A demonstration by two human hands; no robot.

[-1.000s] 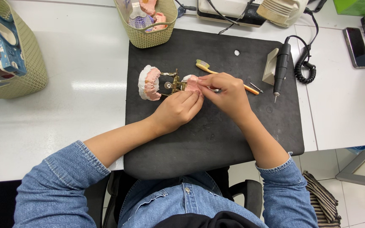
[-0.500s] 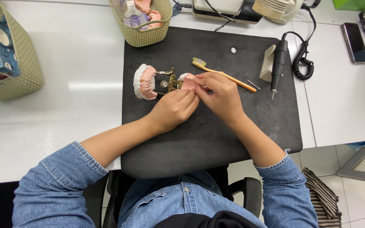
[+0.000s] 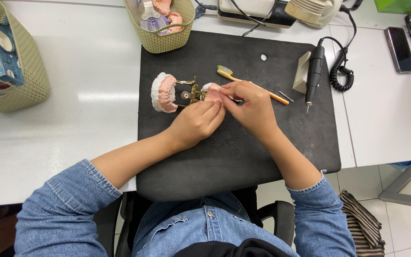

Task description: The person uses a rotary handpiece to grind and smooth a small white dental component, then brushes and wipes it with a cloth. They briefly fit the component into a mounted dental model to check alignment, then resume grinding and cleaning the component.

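Lying on the black mat (image 3: 243,157), the pink dental model (image 3: 211,91) on its brass hinge frame is pinched by both the left hand (image 3: 197,123) and right hand (image 3: 249,103). A toothbrush (image 3: 250,85) lies just behind; a green basket (image 3: 162,28) stands on the white counter (image 3: 86,95).

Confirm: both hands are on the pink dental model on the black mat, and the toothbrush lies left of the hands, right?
Not quite. In the head view the toothbrush lies behind the right hand, extending right. Both hands, left hand included, are on the pink dental model on the black mat.
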